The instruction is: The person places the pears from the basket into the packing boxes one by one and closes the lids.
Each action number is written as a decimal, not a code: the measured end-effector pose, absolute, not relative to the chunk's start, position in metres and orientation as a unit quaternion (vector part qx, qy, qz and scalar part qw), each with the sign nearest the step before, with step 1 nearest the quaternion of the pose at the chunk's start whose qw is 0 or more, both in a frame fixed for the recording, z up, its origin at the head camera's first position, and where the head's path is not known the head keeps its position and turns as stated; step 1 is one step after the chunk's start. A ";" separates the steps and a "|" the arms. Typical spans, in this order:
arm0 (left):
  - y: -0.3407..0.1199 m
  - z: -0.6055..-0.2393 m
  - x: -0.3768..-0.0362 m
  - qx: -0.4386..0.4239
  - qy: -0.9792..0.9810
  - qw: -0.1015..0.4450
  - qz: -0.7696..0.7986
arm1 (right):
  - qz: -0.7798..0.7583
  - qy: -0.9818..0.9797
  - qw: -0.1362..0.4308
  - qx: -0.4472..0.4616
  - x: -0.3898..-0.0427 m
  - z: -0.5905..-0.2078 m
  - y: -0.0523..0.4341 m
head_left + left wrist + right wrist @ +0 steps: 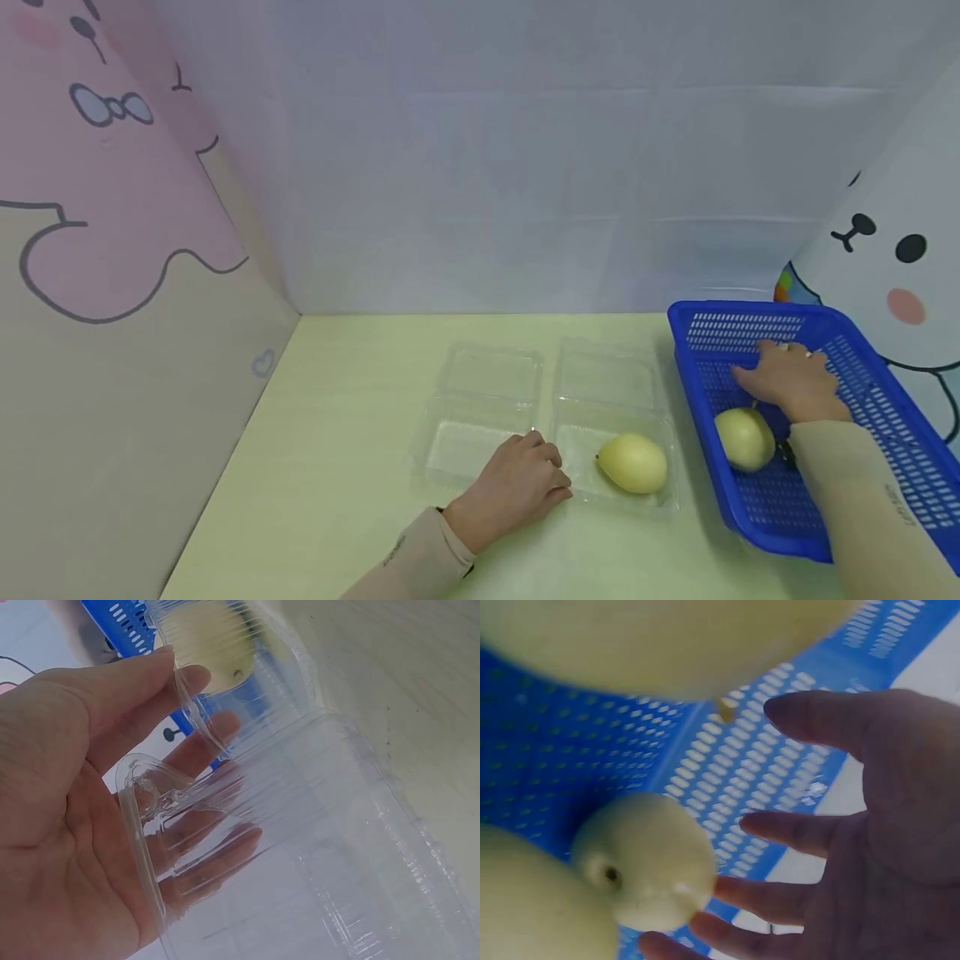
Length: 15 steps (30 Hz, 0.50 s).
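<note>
**Soft, even light above; murk and blur at the wrists**

Bright and diffuse across the head view, with only faint shadows under the left hand (517,487) and the blue basket (806,329). Slightly soft throughout, with wide-angle bending toward the edges. Washed pale in the left wrist view, glints streaking the ribbed clear plastic box (315,847). Dim and bluish in the right wrist view: right hand (855,855) backlit and shadowed, nearest yellow fruit (649,859) soft, larger fruit wholly out of focus.

I count two clear plastic clamshell boxes (480,417) (611,417) open side by side, one blue basket (885,433), and four yellow-green fruits: one in a box (633,462), three in the basket (649,859) (532,900) (660,637).
</note>
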<state>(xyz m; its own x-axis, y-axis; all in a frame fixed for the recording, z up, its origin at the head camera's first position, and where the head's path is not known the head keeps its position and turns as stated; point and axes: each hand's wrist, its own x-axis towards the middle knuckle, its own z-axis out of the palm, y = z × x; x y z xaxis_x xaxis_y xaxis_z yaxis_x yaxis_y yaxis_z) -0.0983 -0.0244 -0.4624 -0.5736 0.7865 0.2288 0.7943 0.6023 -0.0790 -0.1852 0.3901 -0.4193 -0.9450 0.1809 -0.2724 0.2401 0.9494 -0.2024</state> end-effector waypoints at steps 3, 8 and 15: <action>-0.024 -0.462 -0.098 -0.447 -0.886 0.124 -0.013 | -0.124 0.974 0.127 0.139 -0.185 -0.421 0.396; -0.025 -0.462 -0.099 -0.441 -0.889 0.122 -0.007 | -0.127 0.967 0.138 0.169 -0.193 -0.424 0.404; -0.025 -0.462 -0.100 -0.442 -0.889 0.123 0.000 | -0.137 0.950 0.212 0.185 -0.196 -0.427 0.422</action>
<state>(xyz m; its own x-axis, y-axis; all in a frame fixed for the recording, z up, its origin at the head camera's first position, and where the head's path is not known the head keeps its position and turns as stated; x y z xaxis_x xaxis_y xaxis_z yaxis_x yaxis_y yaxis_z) -0.1002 -0.0250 -0.4618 -0.5792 0.7855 0.2181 0.7856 0.6093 -0.1081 -0.1959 0.4216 -0.4268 -0.8416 0.2927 -0.4538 0.4088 0.8945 -0.1812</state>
